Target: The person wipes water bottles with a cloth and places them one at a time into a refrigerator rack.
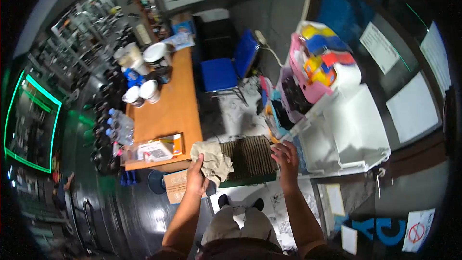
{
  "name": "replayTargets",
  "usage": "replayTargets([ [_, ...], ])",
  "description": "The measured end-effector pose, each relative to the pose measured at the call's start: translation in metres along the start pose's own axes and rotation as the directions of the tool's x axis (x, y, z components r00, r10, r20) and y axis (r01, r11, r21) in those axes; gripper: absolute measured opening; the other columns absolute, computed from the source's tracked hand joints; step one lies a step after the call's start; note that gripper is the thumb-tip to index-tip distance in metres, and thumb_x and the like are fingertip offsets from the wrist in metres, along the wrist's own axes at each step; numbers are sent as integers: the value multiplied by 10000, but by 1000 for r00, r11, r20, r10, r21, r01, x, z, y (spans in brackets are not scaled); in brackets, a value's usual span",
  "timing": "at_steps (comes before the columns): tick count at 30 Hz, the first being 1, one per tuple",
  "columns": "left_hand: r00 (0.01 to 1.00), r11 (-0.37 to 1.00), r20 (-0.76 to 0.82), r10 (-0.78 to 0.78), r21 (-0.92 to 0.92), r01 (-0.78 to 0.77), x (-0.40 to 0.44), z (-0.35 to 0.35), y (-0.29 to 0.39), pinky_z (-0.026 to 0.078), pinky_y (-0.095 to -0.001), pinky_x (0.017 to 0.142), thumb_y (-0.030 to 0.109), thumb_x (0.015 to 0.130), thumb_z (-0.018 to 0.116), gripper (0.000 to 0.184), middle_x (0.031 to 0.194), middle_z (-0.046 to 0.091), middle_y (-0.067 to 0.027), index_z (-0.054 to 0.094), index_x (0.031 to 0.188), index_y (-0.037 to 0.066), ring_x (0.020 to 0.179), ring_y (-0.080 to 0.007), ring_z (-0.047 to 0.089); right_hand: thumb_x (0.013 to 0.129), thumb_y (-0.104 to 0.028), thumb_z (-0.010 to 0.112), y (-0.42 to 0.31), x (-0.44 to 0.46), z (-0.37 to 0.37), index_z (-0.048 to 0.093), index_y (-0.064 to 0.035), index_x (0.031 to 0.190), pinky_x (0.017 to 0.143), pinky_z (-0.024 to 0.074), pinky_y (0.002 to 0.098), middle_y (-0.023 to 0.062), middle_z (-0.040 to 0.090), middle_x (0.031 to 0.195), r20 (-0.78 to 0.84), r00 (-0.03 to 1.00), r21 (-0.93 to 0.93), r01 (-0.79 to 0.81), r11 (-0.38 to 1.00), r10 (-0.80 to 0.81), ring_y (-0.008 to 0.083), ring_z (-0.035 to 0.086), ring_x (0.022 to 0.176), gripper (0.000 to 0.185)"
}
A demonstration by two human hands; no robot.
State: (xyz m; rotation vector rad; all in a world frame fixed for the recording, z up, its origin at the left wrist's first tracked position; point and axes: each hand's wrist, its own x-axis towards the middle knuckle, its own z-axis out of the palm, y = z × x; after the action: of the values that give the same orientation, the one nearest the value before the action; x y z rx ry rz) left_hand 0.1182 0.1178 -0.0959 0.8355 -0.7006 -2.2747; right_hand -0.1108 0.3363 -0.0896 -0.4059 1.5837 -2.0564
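Observation:
Bunched in my left hand (pixel 196 177) is a crumpled beige cloth (pixel 214 161), with the thumb lying over it. It hangs close to the near right corner of the wooden table (pixel 178 96). My right hand (pixel 287 160) is raised with fingers apart and slightly bent, and nothing shows in it. Just to its right stands a white plastic bin (pixel 356 135) with an open front. Below and between both hands lies a brown striped mat (pixel 248 156) on the floor.
The table carries white tubs (pixel 150 90), plastic bottles (pixel 122 127) and a flat orange-edged box (pixel 172 143). Beyond the mat is a blue chair (pixel 217 73). A pink basket (pixel 308 79) holds colourful packs. Cardboard boxes (pixel 175 185) and a dark bucket (pixel 156 182) stand by the table.

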Motion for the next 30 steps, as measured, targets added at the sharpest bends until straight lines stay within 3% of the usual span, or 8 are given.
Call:
replayTargets([
  [3,997,999,-65,38,25,-36,-29,19,34,610,-458,953,298,1066,636,388,1255,715,-103,585,1371,64,1122,-280,724,1063,-293,630,-38,-11,11,465,-24,1477,1073,529,458,176,611,1373,44,993,-6,106,994,-105,311,639,1269,520],
  [6,992,991,4,126,-54,-126,-59,37,60,619,-454,960,296,1069,629,393,1251,728,-131,595,1359,33,1119,-289,736,1060,-247,607,-71,-21,16,462,-6,1477,1070,531,463,186,608,1376,124,981,-41,156,987,-150,321,639,1268,503],
  [10,989,979,33,145,-147,-139,-93,31,70,622,-462,968,279,1066,629,394,1273,723,-146,595,1365,24,1135,-295,734,1052,-183,592,-95,-29,16,448,20,1487,1058,531,477,205,596,1402,178,976,-2,127,992,-125,348,637,1266,501],
  [14,981,966,-24,195,-166,-196,-118,43,66,619,-444,967,175,1054,634,324,1238,734,-141,613,1332,10,1093,-277,744,1072,-123,562,-111,-28,9,457,3,1483,1046,534,454,205,581,1430,271,960,-18,81,997,-73,334,644,1258,443],
  [18,968,943,-31,249,-222,-249,-116,42,55,610,-442,981,151,1048,634,327,1249,728,-134,606,1345,15,1120,-270,734,1064,-164,599,-115,-12,15,470,-2,1466,1015,566,432,204,581,1406,331,944,-73,21,997,5,346,659,1241,452],
  [20,954,940,-74,290,-166,-298,-114,44,56,637,-484,936,219,1053,624,371,1231,735,-181,605,1332,-25,1084,-313,754,1063,-171,611,-115,0,24,475,-4,1457,989,578,413,196,594,1384,344,939,-48,7,999,9,329,682,1201,448],
  [22,946,934,-95,309,-159,-321,-109,46,61,633,-472,938,207,1045,636,363,1225,738,-164,607,1330,-14,1081,-302,753,1074,-107,552,-117,18,35,459,3,1470,987,573,429,185,613,1369,371,926,-64,-45,997,66,312,688,1188,422],
  [30,909,900,-191,370,-168,-401,-44,32,103,622,-469,949,179,1015,667,338,1225,742,-134,631,1307,11,1086,-295,747,1074,-115,571,-95,119,93,474,-40,1451,931,589,412,174,637,1325,425,903,-111,-5,994,52,283,704,1136,396],
])
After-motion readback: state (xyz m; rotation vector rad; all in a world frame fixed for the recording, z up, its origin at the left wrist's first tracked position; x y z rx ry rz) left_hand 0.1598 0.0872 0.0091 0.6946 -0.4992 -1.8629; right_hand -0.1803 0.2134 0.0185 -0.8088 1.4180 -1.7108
